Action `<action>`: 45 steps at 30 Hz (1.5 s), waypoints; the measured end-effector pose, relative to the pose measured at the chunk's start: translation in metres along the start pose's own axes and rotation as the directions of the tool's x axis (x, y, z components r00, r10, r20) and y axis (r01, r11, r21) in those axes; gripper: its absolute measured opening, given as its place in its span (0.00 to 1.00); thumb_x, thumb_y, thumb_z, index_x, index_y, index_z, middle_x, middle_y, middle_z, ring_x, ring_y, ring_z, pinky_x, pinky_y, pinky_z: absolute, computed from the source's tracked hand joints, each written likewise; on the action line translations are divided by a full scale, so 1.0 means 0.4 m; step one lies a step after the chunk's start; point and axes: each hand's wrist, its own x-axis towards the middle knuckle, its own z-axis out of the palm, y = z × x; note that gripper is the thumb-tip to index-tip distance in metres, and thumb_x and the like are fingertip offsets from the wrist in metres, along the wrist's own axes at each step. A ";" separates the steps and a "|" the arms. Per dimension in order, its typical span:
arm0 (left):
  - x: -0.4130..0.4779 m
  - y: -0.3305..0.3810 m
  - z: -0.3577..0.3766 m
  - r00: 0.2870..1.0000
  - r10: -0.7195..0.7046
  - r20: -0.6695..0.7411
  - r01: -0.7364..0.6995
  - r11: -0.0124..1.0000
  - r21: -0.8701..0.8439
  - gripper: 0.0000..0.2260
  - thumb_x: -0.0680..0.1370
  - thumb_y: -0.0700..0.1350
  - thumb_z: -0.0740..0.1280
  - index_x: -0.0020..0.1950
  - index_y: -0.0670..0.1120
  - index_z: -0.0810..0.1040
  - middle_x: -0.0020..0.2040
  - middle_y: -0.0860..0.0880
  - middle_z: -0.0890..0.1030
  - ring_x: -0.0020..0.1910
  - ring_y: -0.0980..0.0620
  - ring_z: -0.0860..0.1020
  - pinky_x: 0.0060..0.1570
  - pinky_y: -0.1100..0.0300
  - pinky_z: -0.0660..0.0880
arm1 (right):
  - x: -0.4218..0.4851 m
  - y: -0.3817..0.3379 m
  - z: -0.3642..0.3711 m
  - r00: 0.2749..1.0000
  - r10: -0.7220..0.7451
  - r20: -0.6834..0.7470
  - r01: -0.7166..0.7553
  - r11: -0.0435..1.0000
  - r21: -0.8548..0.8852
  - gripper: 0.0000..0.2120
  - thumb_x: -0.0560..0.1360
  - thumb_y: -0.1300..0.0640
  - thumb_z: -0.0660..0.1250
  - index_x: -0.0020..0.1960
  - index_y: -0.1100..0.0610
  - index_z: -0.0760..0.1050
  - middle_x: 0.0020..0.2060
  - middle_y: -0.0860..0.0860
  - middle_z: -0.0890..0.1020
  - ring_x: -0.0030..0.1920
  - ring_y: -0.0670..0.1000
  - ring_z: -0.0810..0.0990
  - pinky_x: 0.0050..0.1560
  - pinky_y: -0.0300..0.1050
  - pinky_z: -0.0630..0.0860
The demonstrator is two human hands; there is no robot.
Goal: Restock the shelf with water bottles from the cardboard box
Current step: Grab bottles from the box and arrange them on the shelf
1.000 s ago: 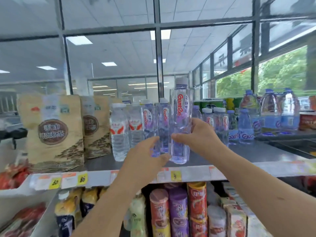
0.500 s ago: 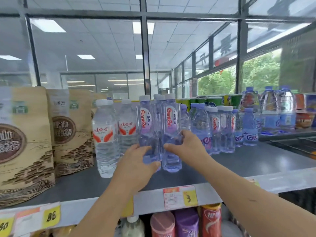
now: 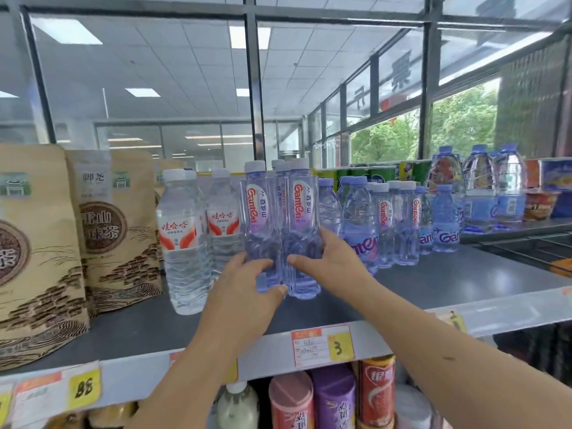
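Note:
Two tall purple-tinted Ganten water bottles stand side by side on the grey top shelf (image 3: 433, 283). My left hand (image 3: 244, 292) grips the lower part of the left Ganten bottle (image 3: 258, 218). My right hand (image 3: 331, 261) grips the lower part of the right Ganten bottle (image 3: 301, 218). Both bottles are upright with their bases on the shelf. More Ganten bottles stand behind them. The cardboard box is out of view.
Two clear Wahaha bottles (image 3: 182, 243) stand just left of the pair, tan tea bags (image 3: 117, 230) further left. Smaller Ganten bottles (image 3: 399, 224) and large jugs (image 3: 483, 187) fill the right. Bare shelf lies in front of these. Canisters (image 3: 334, 400) sit on the shelf below.
The bottle held in the air by my right hand has come down onto the shelf beside the other one. My left hand has closed around the left bottle.

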 end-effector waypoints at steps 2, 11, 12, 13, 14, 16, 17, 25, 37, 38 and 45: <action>-0.023 0.014 0.000 0.999 0.035 -0.019 -0.035 0.999 -0.013 0.22 0.77 0.54 0.69 0.71 0.54 0.73 0.78 0.51 0.62 0.76 0.52 0.61 0.68 0.59 0.60 | -0.039 -0.004 -0.011 1.000 0.004 -0.001 -0.004 1.000 0.008 0.36 0.72 0.44 0.73 0.75 0.50 0.64 0.62 0.46 0.77 0.60 0.45 0.74 0.56 0.43 0.70; -0.247 0.107 0.090 0.979 0.101 -0.178 -0.131 0.977 -0.165 0.14 0.75 0.44 0.72 0.61 0.50 0.82 0.61 0.53 0.80 0.59 0.53 0.78 0.63 0.50 0.74 | -0.366 0.055 -0.098 0.989 -0.098 -0.109 0.113 0.984 0.134 0.18 0.73 0.55 0.73 0.62 0.52 0.79 0.52 0.40 0.81 0.55 0.42 0.80 0.61 0.45 0.76; -0.276 0.114 0.116 0.982 0.090 -0.165 -0.119 0.977 -0.179 0.14 0.75 0.43 0.73 0.60 0.50 0.82 0.60 0.53 0.81 0.60 0.52 0.78 0.63 0.50 0.74 | -0.401 0.075 -0.106 0.991 -0.083 -0.106 0.099 0.983 0.155 0.17 0.73 0.56 0.73 0.61 0.51 0.80 0.51 0.40 0.82 0.54 0.41 0.81 0.60 0.45 0.77; -0.306 0.119 0.143 0.986 0.079 -0.150 -0.105 0.979 -0.176 0.15 0.74 0.43 0.73 0.60 0.49 0.82 0.61 0.52 0.80 0.62 0.52 0.78 0.65 0.51 0.73 | -0.435 0.096 -0.114 0.994 -0.061 -0.094 0.077 0.982 0.174 0.16 0.73 0.57 0.73 0.60 0.51 0.80 0.52 0.42 0.82 0.53 0.41 0.81 0.60 0.45 0.77; -0.334 0.124 0.170 0.987 0.074 -0.140 -0.097 0.982 -0.164 0.15 0.74 0.43 0.73 0.61 0.49 0.82 0.63 0.51 0.79 0.64 0.51 0.76 0.67 0.52 0.71 | -0.467 0.120 -0.121 0.996 -0.044 -0.080 0.058 0.981 0.187 0.16 0.73 0.57 0.73 0.60 0.51 0.81 0.53 0.43 0.83 0.53 0.41 0.81 0.60 0.45 0.78; -0.389 0.129 0.227 0.990 0.056 -0.133 -0.081 0.978 -0.191 0.16 0.73 0.44 0.73 0.61 0.48 0.82 0.63 0.50 0.78 0.65 0.50 0.75 0.68 0.51 0.71 | -0.535 0.180 -0.132 0.999 -0.013 -0.052 0.022 0.984 0.175 0.15 0.73 0.56 0.73 0.60 0.50 0.81 0.53 0.43 0.83 0.53 0.40 0.81 0.59 0.45 0.78; -0.418 0.127 0.256 0.991 0.037 -0.126 -0.064 0.974 -0.217 0.16 0.73 0.44 0.72 0.61 0.49 0.82 0.61 0.51 0.79 0.63 0.50 0.76 0.66 0.49 0.72 | -0.570 0.213 -0.136 0.999 0.007 -0.031 -0.002 0.988 0.157 0.15 0.73 0.55 0.72 0.60 0.49 0.81 0.54 0.43 0.83 0.54 0.41 0.81 0.59 0.46 0.78; -0.699 -0.012 0.576 0.960 -0.144 0.240 0.175 0.978 -0.114 0.17 0.77 0.47 0.71 0.66 0.52 0.78 0.63 0.51 0.78 0.60 0.52 0.77 0.59 0.51 0.75 | -0.948 0.595 -0.062 0.896 0.394 0.204 -0.407 0.913 0.027 0.15 0.76 0.51 0.71 0.62 0.46 0.78 0.54 0.39 0.79 0.54 0.36 0.77 0.50 0.33 0.75; -1.236 -0.414 1.130 0.705 -0.284 0.650 0.376 0.927 -0.002 0.19 0.75 0.49 0.72 0.66 0.55 0.77 0.64 0.54 0.79 0.59 0.57 0.78 0.53 0.59 0.72 | -1.765 1.293 0.301 0.347 0.879 0.327 -0.721 0.473 -0.507 0.11 0.72 0.56 0.69 0.54 0.51 0.81 0.43 0.48 0.81 0.47 0.51 0.80 0.46 0.43 0.75; -1.281 -0.448 1.167 0.685 -0.299 0.664 0.392 0.920 0.010 0.19 0.75 0.50 0.72 0.66 0.56 0.77 0.64 0.54 0.79 0.57 0.59 0.78 0.51 0.61 0.71 | -1.819 1.338 0.332 0.343 0.869 0.356 -0.673 0.492 -0.552 0.09 0.72 0.58 0.67 0.51 0.54 0.81 0.42 0.49 0.82 0.46 0.53 0.81 0.43 0.44 0.75; -1.521 -0.614 1.392 0.599 -0.379 0.705 0.495 0.868 0.046 0.19 0.74 0.51 0.72 0.65 0.59 0.77 0.57 0.60 0.77 0.55 0.62 0.76 0.49 0.65 0.70 | -2.015 1.617 0.518 0.310 0.735 0.603 -0.153 0.664 -0.732 0.18 0.75 0.55 0.65 0.64 0.52 0.73 0.63 0.53 0.77 0.65 0.57 0.73 0.65 0.48 0.70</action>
